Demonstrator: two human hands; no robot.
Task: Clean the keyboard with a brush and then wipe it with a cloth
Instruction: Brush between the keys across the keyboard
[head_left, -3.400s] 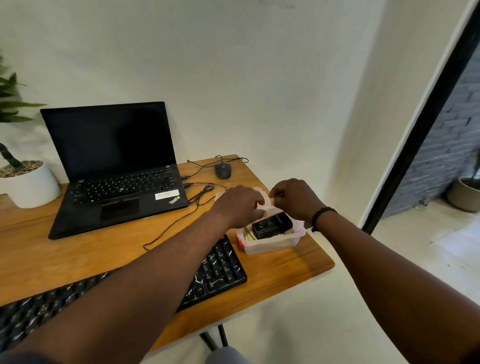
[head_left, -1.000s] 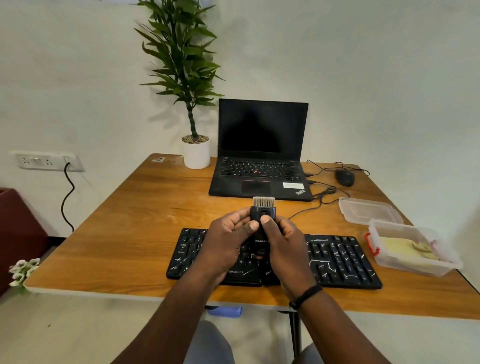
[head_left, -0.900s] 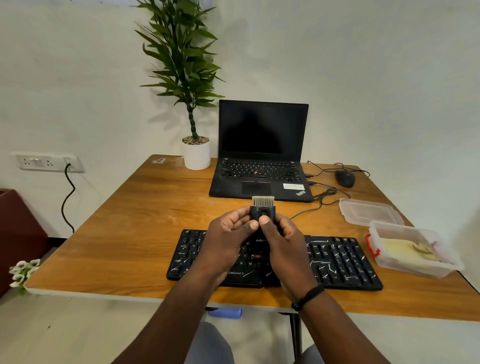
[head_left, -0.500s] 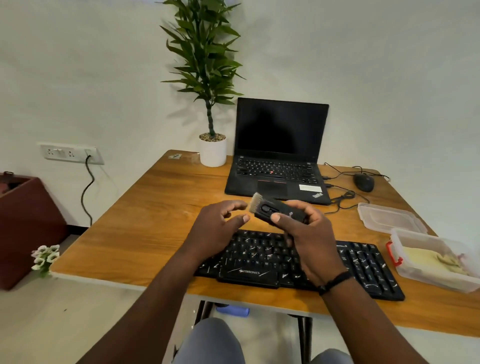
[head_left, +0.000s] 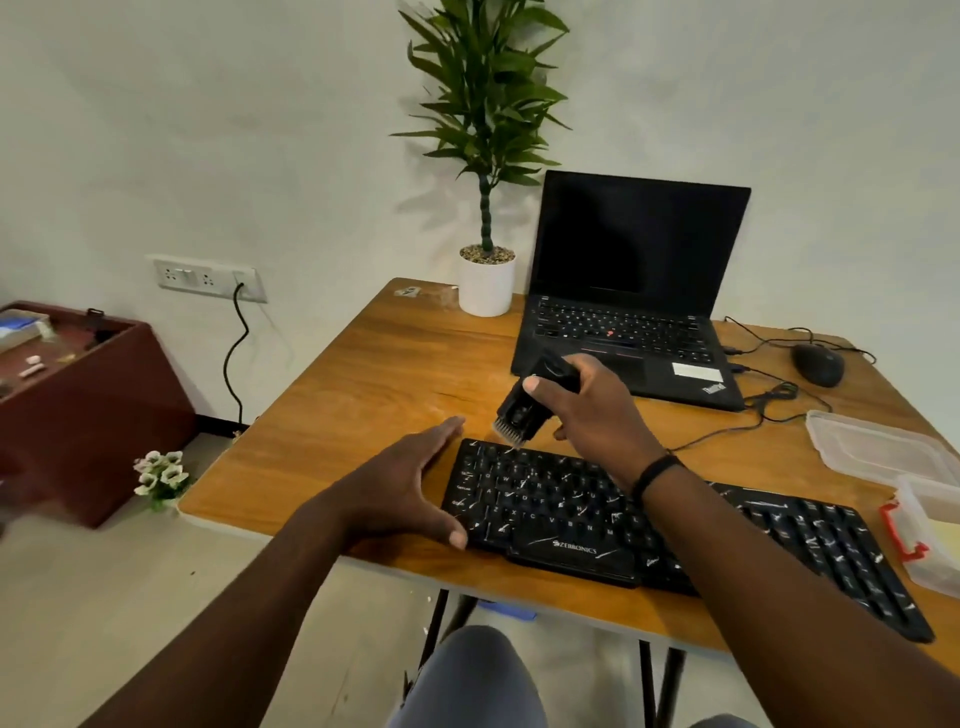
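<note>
The right hand (head_left: 592, 410) grips a black brush (head_left: 524, 405), bristles down at the far left corner of the Zebronics keyboard (head_left: 675, 525); whether they touch the keys is hard to tell. The left hand (head_left: 400, 493) lies flat, fingers spread, against the keyboard's left end. A clear tub (head_left: 930, 535) is cut off at the right. On the wooden table (head_left: 363, 395) by the white wall stands a ThinkPad laptop (head_left: 628, 312).

Our right hand (head_left: 587, 410) now tips the brush (head_left: 524, 410) bristles-down onto the keyboard's (head_left: 571, 519) far left corner; our left hand (head_left: 400, 493) drops flat beside it.
</note>
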